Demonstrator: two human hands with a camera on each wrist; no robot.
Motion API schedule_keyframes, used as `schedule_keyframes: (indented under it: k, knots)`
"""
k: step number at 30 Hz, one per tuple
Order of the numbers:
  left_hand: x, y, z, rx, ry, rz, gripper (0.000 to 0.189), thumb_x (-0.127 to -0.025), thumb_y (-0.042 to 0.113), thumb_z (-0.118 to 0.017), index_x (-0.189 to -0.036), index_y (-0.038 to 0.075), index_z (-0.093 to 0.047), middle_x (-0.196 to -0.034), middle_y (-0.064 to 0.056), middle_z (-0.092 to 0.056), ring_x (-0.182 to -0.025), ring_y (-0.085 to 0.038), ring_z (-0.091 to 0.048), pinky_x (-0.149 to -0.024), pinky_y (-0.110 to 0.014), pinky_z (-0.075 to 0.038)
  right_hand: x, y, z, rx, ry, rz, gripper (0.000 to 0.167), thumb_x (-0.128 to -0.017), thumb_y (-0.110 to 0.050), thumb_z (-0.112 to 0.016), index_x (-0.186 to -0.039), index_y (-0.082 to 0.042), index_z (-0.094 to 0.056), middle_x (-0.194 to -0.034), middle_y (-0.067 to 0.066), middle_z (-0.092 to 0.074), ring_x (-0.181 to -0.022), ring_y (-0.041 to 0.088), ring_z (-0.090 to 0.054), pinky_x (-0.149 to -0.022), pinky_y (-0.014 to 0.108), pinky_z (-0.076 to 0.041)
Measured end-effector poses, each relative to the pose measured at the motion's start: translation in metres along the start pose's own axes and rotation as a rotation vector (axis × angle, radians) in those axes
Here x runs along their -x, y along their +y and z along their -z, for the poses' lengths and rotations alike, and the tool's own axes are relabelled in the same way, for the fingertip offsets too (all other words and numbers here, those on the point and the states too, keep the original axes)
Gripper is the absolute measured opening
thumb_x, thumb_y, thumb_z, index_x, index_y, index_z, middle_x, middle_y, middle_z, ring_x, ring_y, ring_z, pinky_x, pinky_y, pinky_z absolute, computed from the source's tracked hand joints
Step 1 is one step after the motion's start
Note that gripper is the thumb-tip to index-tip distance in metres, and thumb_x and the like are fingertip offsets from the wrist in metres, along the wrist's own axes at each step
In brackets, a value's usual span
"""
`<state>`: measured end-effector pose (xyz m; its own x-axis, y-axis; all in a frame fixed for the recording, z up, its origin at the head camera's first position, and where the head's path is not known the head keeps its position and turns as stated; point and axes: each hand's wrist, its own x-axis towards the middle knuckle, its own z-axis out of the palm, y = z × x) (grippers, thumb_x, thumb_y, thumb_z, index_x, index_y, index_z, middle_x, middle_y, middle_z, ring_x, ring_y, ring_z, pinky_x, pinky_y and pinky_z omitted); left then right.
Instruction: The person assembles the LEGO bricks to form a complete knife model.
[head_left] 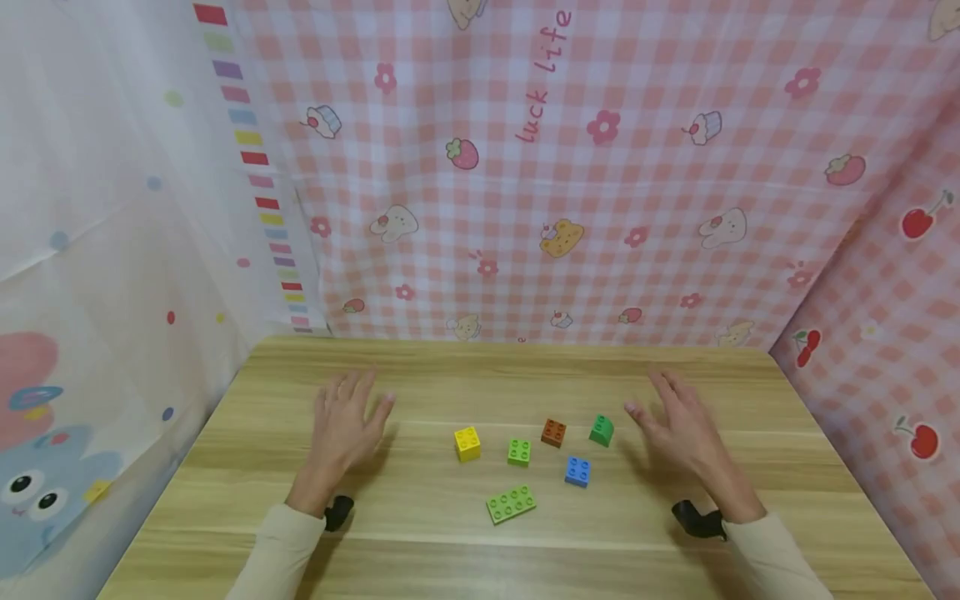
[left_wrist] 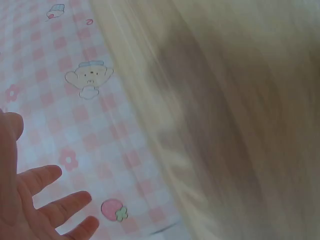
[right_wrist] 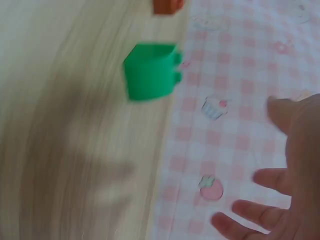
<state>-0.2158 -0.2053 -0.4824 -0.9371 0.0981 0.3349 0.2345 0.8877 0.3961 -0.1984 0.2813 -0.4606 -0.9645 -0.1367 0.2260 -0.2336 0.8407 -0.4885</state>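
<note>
Both hands hover over a wooden table, fingers spread and holding nothing. My left hand (head_left: 347, 425) is left of a yellow block (head_left: 467, 444); in the left wrist view its fingers (left_wrist: 65, 207) show with no block near. On the other side, my right hand (head_left: 681, 429) is nearest a green block with a curved side (head_left: 601, 430), which also appears blurred in the right wrist view (right_wrist: 150, 72). Between the hands lie a small lime green block (head_left: 519, 452), a brown block (head_left: 553, 432), a blue block (head_left: 577, 472) and a longer lime green block (head_left: 512, 504), all apart with studs upward.
The wooden table (head_left: 420, 558) ends at a pink checked cloth (head_left: 517, 192) hanging behind it. A white printed cloth (head_left: 112, 250) hangs at the left, and a cherry-patterned cloth (head_left: 885, 333) at the right. Dark straps sit at both wrists.
</note>
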Motion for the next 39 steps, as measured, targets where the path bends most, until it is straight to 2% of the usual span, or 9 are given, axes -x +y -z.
schedule_keyframes:
  k: [3, 6, 10, 17, 24, 31, 35, 39]
  knots:
    - [0.001, 0.002, -0.003, 0.099, -0.025, 0.006, 0.059, -0.103, 0.044, -0.047, -0.148, 0.006, -0.042, -0.145, -0.026, -0.045, -0.135, -0.049, -0.034, -0.105, -0.07, -0.022, 0.001, -0.008, -0.001, -0.074, -0.022, -0.001, 0.066, -0.099, -0.039, -0.059, -0.146, 0.004, -0.04, -0.146, 0.031, -0.037, -0.13, 0.051, -0.039, -0.1, 0.068, -0.034]
    - [0.002, 0.005, -0.006, 0.187, -0.055, 0.024, 0.061, -0.103, 0.045, -0.048, -0.149, 0.006, -0.04, -0.146, -0.025, -0.044, -0.133, -0.048, -0.035, -0.103, -0.071, -0.024, 0.002, -0.016, -0.004, -0.123, -0.032, 0.023, 0.059, -0.099, -0.032, -0.062, -0.142, 0.004, -0.046, -0.141, 0.027, -0.044, -0.118, 0.045, -0.051, -0.09, 0.06, -0.046]
    - [0.003, 0.009, -0.01, 0.263, -0.077, 0.038, 0.061, -0.103, 0.045, -0.049, -0.149, 0.007, -0.038, -0.148, -0.025, -0.042, -0.134, -0.046, -0.033, -0.104, -0.07, -0.022, 0.002, -0.025, -0.009, -0.163, -0.041, 0.053, 0.052, -0.098, -0.025, -0.064, -0.139, 0.002, -0.05, -0.135, 0.025, -0.05, -0.104, 0.037, -0.06, -0.079, 0.049, -0.052]
    - [0.006, 0.014, -0.017, 0.345, -0.091, 0.03, 0.06, -0.102, 0.04, -0.054, -0.147, 0.003, -0.041, -0.148, -0.027, -0.042, -0.136, -0.048, -0.032, -0.107, -0.067, -0.024, 0.006, -0.038, -0.018, -0.24, -0.058, 0.081, 0.047, -0.096, -0.018, -0.067, -0.137, 0.0, -0.053, -0.124, 0.023, -0.057, -0.088, 0.022, -0.061, -0.069, 0.03, -0.051]
    - [0.007, 0.02, -0.024, 0.444, -0.162, 0.051, 0.061, -0.101, 0.04, -0.056, -0.147, 0.002, -0.042, -0.146, -0.024, -0.045, -0.135, -0.043, -0.036, -0.107, -0.062, -0.031, 0.012, -0.052, -0.03, -0.338, -0.088, 0.081, 0.044, -0.097, -0.021, -0.066, -0.135, -0.002, -0.056, -0.117, 0.02, -0.059, -0.085, 0.02, -0.058, -0.07, 0.028, -0.049]
    - [0.008, 0.03, -0.033, 0.551, -0.259, 0.139, 0.061, -0.099, 0.043, -0.058, -0.147, 0.007, -0.044, -0.139, -0.02, -0.051, -0.115, -0.033, -0.052, -0.095, -0.052, -0.044, 0.018, -0.07, -0.039, -0.393, -0.15, 0.062, 0.043, -0.096, -0.02, -0.067, -0.135, -0.005, -0.056, -0.11, 0.014, -0.06, -0.081, 0.017, -0.055, -0.065, 0.026, -0.048]
    - [0.008, 0.035, -0.037, 0.598, -0.294, 0.184, 0.062, -0.097, 0.046, -0.061, -0.146, 0.012, -0.046, -0.136, -0.015, -0.055, -0.107, -0.026, -0.053, -0.089, -0.044, -0.046, 0.021, -0.077, -0.045, -0.45, -0.203, 0.047, 0.045, -0.095, -0.023, -0.068, -0.135, -0.004, -0.056, -0.108, 0.011, -0.061, -0.076, 0.015, -0.057, -0.061, 0.025, -0.047]
    - [0.009, 0.04, -0.043, 0.627, -0.31, 0.197, 0.061, -0.094, 0.042, -0.067, -0.145, 0.013, -0.048, -0.133, -0.012, -0.057, -0.101, -0.022, -0.053, -0.084, -0.037, -0.045, 0.024, -0.083, -0.052, -0.501, -0.261, 0.051, 0.046, -0.095, -0.021, -0.068, -0.135, -0.001, -0.055, -0.105, 0.01, -0.062, -0.07, 0.01, -0.057, -0.058, 0.024, -0.046]
